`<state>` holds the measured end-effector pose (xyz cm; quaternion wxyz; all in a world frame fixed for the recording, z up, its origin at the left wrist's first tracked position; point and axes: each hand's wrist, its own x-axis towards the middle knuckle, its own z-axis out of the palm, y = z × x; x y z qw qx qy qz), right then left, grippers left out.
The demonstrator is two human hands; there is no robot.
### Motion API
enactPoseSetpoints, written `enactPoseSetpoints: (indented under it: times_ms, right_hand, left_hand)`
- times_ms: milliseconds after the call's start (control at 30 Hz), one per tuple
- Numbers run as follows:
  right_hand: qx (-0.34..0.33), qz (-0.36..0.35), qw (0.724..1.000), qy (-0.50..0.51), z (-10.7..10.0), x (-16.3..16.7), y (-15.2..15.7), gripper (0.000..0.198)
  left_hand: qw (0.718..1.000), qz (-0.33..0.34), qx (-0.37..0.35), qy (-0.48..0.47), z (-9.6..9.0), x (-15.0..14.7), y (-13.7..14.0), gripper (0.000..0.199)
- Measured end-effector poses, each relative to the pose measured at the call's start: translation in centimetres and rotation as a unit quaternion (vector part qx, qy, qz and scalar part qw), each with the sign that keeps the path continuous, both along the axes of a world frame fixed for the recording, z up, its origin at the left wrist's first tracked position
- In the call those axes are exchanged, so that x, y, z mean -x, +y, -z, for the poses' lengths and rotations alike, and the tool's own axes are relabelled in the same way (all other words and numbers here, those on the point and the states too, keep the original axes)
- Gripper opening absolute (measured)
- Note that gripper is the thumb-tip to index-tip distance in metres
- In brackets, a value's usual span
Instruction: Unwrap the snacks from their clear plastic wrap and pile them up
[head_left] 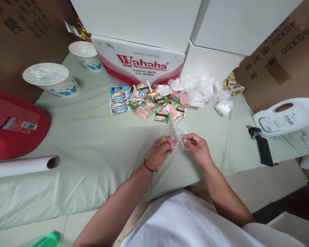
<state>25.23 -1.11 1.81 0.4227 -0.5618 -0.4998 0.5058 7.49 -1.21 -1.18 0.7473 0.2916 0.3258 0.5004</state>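
Observation:
Between my two hands is a crumpled clear plastic bag [179,132], held just above the green cloth. My left hand [161,151], with a ring and a red bracelet, pinches its left edge. Thumb and fingers of my right hand [198,147] grip the other side. Whether anything lies inside the bag, I cannot tell. Just beyond my hands lies a pile of small wrapped snacks [144,99], in blue, green and pink packets. Several bunched clear plastic bags [195,87] lie against the pile's right side.
Behind the snacks stands a Wahaha water carton [144,65], with white boxes [139,20] above. Two paper buckets [67,82] and a red container [12,127] are at left, near a cardboard roll [23,166]. At right are a white jug [288,116], keys [253,131] and a black phone [264,151].

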Motion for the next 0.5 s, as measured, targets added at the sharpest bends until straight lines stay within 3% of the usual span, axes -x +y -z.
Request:
enactPoseSetpoints:
  times_ms: [100, 267, 500]
  right_hand:
    - [0.011, 0.061, 0.991, 0.118, -0.5, -1.0, 0.3, 0.027]
    - [0.035, 0.095, 0.936, 0.338, -1.5, -2.6, 0.5, 0.020]
    - [0.031, 0.120, 0.887, 0.445, -3.0, -4.4, 1.5, 0.006]
  left_hand:
    - [0.999, -0.021, 0.017, -0.027, 0.1, 0.3, 0.3, 0.012]
    - [0.999, -0.012, 0.041, -0.021, 0.3, 0.8, 0.6, 0.010]
    - [0.999, 0.023, -0.020, 0.041, 0.6, 0.5, 0.3, 0.011]
